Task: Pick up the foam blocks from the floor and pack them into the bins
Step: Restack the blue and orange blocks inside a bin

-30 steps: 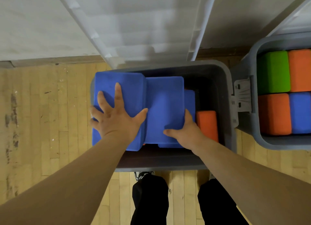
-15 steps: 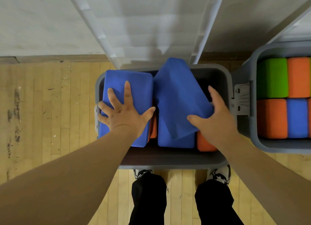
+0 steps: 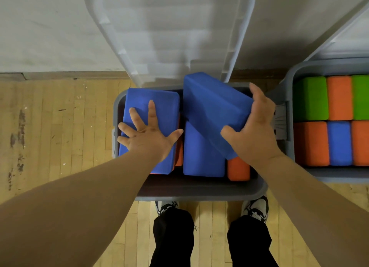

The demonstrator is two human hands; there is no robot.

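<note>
Since a half second back: tilted block [image 3: 214,108] raised a little higher and turned more on edge, right hand [image 3: 253,130] moved further up its right side; left hand [image 3: 148,135] unmoved. Right hand clamped on tilted block, thumb on near face, fingers wrapped over far right edge, block slanting from upper left to lower right above grey bin [image 3: 199,192]. Left hand spread wide and flat, palm pressed on top of left blue block [image 3: 157,106], gripping nothing. Below tilted block, inside bin: another blue block [image 3: 201,162] lying flat at middle, orange block [image 3: 238,169] just beside it on right, sliver of orange [image 3: 179,156] showing between left and middle blue blocks. Clear lid [image 3: 169,32] standing open behind bin, leaning against white wall [image 3: 40,27]. To right, second bin [image 3: 289,82] touching first, packed with green [image 3: 311,98], orange and blue blocks in two rows. Wood floor [image 3: 60,126] under both bins; two black trouser legs and white-and-black shoes [image 3: 255,206] at near edge of bin.
</note>
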